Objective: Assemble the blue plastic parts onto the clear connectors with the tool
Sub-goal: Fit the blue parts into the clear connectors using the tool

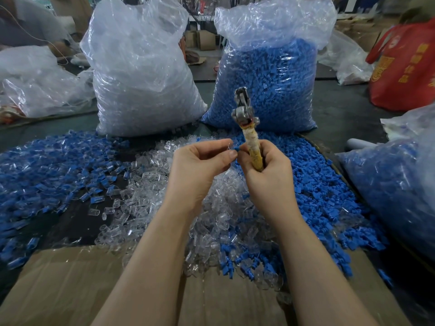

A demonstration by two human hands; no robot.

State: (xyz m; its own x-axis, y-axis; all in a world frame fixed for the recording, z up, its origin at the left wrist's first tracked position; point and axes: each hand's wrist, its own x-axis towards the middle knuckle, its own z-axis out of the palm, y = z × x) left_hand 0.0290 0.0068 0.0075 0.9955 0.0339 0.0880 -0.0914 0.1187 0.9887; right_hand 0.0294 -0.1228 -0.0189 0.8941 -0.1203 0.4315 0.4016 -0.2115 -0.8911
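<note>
Now left hand (202, 158) pinches clear connector (229, 145); right hand (263, 165) grips tape-wrapped metal-headed tool (247, 128), small blue part (237, 149).

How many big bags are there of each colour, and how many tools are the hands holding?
Bags of clear parts: 1
Bags of blue parts: 2
Red bags: 1
Tools: 1, held in the right hand
Total: 5

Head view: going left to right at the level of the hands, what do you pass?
Pile of assembled blue-and-clear pieces → left hand → right hand gripping the tool → loose blue plastic parts → bag of assembled pieces.
</note>
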